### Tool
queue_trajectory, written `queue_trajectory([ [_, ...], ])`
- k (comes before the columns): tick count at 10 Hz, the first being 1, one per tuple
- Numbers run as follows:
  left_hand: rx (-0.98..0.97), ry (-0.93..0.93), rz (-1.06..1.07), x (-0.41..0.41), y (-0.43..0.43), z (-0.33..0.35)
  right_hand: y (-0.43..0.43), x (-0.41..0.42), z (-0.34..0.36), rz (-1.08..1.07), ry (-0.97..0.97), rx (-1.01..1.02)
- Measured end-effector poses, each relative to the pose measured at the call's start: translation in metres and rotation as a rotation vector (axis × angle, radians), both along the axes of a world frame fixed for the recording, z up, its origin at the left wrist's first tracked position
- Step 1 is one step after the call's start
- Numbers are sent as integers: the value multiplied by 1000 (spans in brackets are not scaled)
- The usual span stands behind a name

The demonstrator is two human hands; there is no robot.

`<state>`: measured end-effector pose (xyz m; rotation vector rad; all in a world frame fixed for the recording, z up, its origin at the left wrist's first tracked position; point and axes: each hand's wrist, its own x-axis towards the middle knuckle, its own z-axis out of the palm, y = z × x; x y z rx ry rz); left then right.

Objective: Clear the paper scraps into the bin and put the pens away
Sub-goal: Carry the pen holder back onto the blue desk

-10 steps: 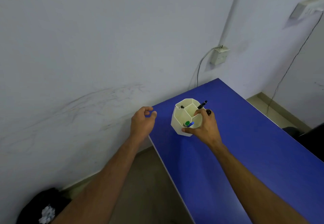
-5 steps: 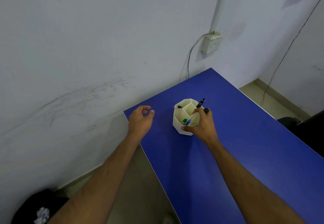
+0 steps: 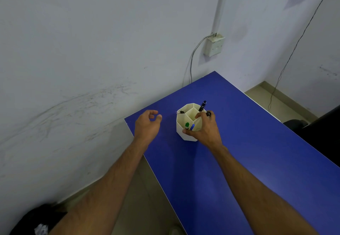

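Head view, 1 s span. Pen holder point(image 3: 181, 133) now sits further from the table's point(image 3: 257, 152) near-left corner than a sec ago, more toward the far edge's middle. Part of that may be the head shifting; can't split the two. Grip looks unchanged.

R hand = right hand point(image 3: 206, 131): thumb on the holder's near wall, fingers curled over the rim, gripping it. L hand = left hand point(image 3: 147, 126): was off the table's left edge, now hovers over the near-left corner, fingers loosely curled, holding nothing.

Counts:
- hands: 2
- holder: 1, white, hexagonal, w/ dividers
- pens seen: 5. Green pen point(image 3: 187, 125) + blue pen point(image 3: 192, 127) share the near compartment. Tall black pen point(image 3: 202, 105) stands at the far side. Black tip point(image 3: 181, 112) is at the left rim. Black cap point(image 3: 208, 113) is by the R fingertips; in the holder or pinched, can't tell.
- bin point(image 3: 29, 222): 1, black, on the floor off the table's left edge
- paper scrap point(image 3: 41, 229): 1 white crumple visible inside it

Read: pens look stowed and a scrap is binned. Prob. final step, just siting the holder. Task approx. done.
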<state>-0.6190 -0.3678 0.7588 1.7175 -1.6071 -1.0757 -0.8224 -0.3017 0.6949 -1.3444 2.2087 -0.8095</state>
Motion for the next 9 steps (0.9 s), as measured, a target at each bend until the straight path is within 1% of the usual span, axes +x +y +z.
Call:
queue_trajectory([
  [5,-30,-6,-7,-7,21,11,19,0,25,7,-2,60],
  [6,-36,2,-13,-8,26,14,32,2,32,-26,12,38],
  [7,-41,6,-8,-9,27,18,40,4,39,-75,-21,-72],
  [8,-74,41,17,-2,34,27,50,14,55,-200,-47,-351],
  [9,-115,85,50,4,38,32,48,25,68,-258,-125,-438],
])
